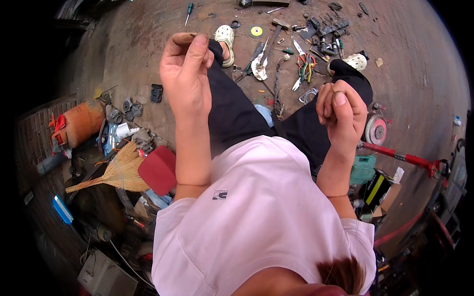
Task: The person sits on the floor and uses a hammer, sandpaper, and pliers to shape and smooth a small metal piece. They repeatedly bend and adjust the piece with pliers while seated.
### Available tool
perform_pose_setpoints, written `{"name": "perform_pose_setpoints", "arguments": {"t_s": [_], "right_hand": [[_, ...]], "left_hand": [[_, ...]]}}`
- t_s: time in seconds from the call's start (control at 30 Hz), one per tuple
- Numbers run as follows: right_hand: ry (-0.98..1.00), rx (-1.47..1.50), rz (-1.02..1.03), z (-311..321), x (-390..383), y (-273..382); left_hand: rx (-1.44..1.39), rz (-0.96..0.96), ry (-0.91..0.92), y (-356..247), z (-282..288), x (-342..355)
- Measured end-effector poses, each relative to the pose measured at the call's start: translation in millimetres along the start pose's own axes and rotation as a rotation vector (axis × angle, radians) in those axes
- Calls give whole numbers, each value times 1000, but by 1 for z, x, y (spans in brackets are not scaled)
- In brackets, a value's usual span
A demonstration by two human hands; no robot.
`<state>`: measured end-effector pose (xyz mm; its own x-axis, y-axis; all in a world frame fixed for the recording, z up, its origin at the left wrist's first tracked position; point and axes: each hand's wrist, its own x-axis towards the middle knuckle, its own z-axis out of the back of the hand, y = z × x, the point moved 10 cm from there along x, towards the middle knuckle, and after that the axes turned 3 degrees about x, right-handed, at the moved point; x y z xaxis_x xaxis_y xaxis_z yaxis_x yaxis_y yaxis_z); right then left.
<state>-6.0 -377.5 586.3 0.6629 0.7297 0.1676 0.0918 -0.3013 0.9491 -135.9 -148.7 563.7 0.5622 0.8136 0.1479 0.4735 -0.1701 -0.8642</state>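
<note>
Pliers (pixel 300 78) & a red-handled tool (pixel 300 53) lie together on the floor (pixel 414 84), fwd & to the L of the R hand (pixel 344 108), apart from it. That hand is raised over the R trouser leg (pixel 302 126), fingers curled in a loose fist, thumb tip up against the index finger; can't tell if anything sm. is inside. Grey ring-like piece (pixel 308 95) is the nearest loose item, on the floor just L of the R hand as seen. L hand (pixel 185 74) is up too, fingers bent over & thumb tip brought to them, approx. a pinch; tips look dark, can't tell if that's dirt or a tiny item. Black block (pixel 156 92) lies on the floor just L of the L wrist in view; white clog (pixel 224 37) shows just R of the L hand. Hammer (pixel 272 39) lies btwn the two hands, further fwd than the R one, nr a yellow disc (pixel 256 35). Dark mech. parts (pixel 330 34) are piled fwd of the R hand. Far L: straw broom (pixel 126 170) w/ a red pad (pixel 159 170) beside it, plus an orange tank (pixel 85 123).
</note>
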Motion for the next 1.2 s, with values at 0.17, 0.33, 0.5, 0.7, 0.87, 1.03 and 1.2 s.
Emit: {"name": "perform_pose_setpoints", "arguments": {"t_s": [0.17,0.33,0.5,0.7,0.87,1.03,1.2], "right_hand": [[-10,-33,-86,5,0,-19],[36,-199,-234,16,4,-45],[49,-206,-319,34,6,-76],[-312,89,-469,74,3,-141],[-560,431,-570,109,1,-211],[-901,549,-498,170,12,-253],[-1000,473,-514,203,15,-270]], "left_hand": [[87,445,200,66,-37,-25],[771,-228,419,41,-96,-42],[829,-219,543,67,-115,-56],[915,-52,406,121,-104,-42],[957,122,371,193,-94,-30],[971,206,375,298,-56,-21],[1285,568,44,482,103,30]]}}
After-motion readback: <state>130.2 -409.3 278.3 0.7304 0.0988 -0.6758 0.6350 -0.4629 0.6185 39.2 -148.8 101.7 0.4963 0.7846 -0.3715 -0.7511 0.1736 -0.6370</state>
